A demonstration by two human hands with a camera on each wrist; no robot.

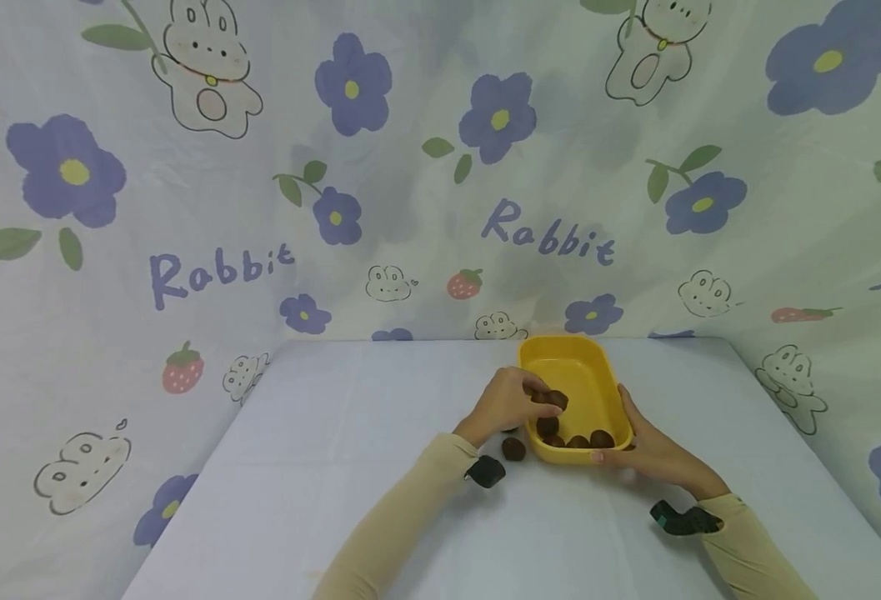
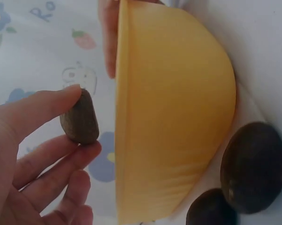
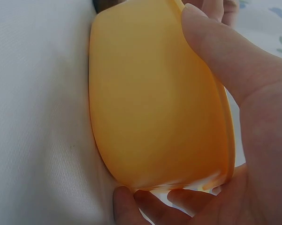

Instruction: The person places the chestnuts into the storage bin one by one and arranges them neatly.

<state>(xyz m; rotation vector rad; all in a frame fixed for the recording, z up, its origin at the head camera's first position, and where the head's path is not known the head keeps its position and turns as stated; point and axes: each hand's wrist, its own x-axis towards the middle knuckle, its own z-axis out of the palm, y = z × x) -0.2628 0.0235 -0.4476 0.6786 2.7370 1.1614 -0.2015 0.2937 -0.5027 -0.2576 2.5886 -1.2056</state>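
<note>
A yellow rectangular tub point(image 1: 571, 350) stands on the white table with several dark brown, rounded chestnut-like pieces point(image 1: 602, 439) along its near end. My left hand point(image 1: 506, 406) is over the tub's left rim. Between thumb and fingertips it pinches one brown chestnut-like piece point(image 2: 80, 117), held above rim height. My right hand point(image 1: 653, 450) grips the tub's near right corner. Its thumb point(image 3: 220, 51) lies over the rim, and the other fingers point(image 3: 159, 208) bend along the tub's side. Outside the tub, beside its left wall, lies another brown piece point(image 1: 513, 449).
A further brown piece point(image 1: 511, 429) is partly hidden under the left wrist, close to the tub. The white tabletop point(image 1: 365, 417) reaches back to a cloth backdrop point(image 1: 410, 208) printed with flowers and rabbits. Each wrist wears a dark strap-on camera point(image 1: 686, 519).
</note>
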